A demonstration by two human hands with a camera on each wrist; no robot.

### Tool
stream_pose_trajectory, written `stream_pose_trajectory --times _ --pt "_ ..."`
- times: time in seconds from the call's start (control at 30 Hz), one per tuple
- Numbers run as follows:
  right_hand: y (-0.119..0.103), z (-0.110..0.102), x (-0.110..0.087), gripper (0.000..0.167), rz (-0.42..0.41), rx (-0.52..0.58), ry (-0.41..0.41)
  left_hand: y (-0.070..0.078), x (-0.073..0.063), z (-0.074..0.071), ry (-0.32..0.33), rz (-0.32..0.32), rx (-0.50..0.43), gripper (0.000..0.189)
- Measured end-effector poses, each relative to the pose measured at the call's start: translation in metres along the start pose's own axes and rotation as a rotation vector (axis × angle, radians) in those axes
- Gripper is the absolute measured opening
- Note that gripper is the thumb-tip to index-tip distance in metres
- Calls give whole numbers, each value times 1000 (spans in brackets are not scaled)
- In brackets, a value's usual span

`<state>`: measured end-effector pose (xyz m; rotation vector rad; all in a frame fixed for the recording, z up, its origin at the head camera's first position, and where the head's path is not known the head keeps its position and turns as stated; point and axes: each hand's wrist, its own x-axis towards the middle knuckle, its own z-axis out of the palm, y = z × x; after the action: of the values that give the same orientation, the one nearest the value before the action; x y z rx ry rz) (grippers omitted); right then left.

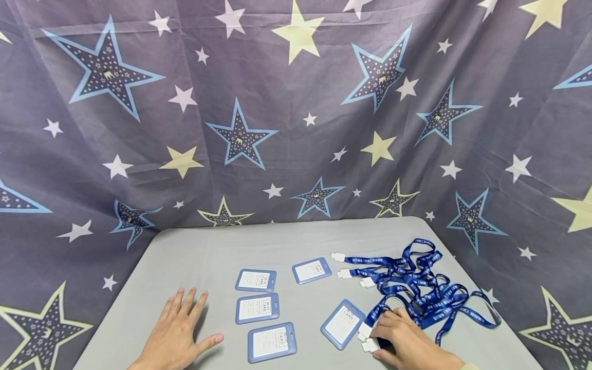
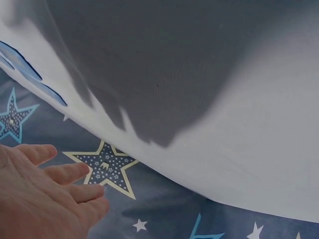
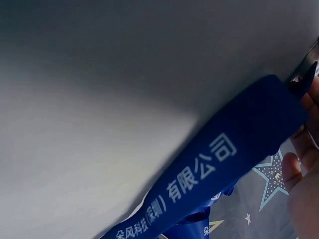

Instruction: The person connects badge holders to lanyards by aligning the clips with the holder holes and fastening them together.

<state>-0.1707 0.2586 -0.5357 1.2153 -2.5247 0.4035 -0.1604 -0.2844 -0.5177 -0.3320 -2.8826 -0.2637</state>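
My left hand (image 1: 178,329) hovers or rests over the table's left part, fingers spread and holding nothing; the left wrist view shows the same hand (image 2: 55,194) with straight fingers. My right hand (image 1: 404,334) curls its fingers at the white-clipped end of a blue lanyard (image 3: 199,169). White plastic clips (image 1: 370,345) stick out beside its fingertips. Just left of them lies a blue-framed ID card holder (image 1: 343,324), tilted. More blue lanyards (image 1: 416,282) lie in a tangled heap beyond the right hand. In the right wrist view, the lanyard's strap runs to the fingers (image 3: 293,169).
Three card holders form a column at mid-table: the far one (image 1: 256,280), the middle one (image 1: 257,308) and the near one (image 1: 271,342). Another card holder (image 1: 312,271) lies farther back. A star-patterned curtain (image 1: 277,200) surrounds the grey table (image 1: 208,257).
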Motion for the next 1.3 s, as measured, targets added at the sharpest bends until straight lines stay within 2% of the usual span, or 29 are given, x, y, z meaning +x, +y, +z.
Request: stream_pose_trajectory --times 0.23,0.43,0.73,1.1,1.3 --pt "0 1 1 25 -32 -1 28 3 0 1 -9 -5 5 109" --pt "-2 0 1 23 -25 15 34 4 1 3 -17 -11 18 111" --pt "-5 1 2 23 4 44 22 5 1 5 3 9 -10 108" --pt "-9 3 4 23 -1 57 50 7 -1 9 28 32 -7 107" --pt "-11 3 5 22 -19 42 62 8 0 11 10 35 1 107"
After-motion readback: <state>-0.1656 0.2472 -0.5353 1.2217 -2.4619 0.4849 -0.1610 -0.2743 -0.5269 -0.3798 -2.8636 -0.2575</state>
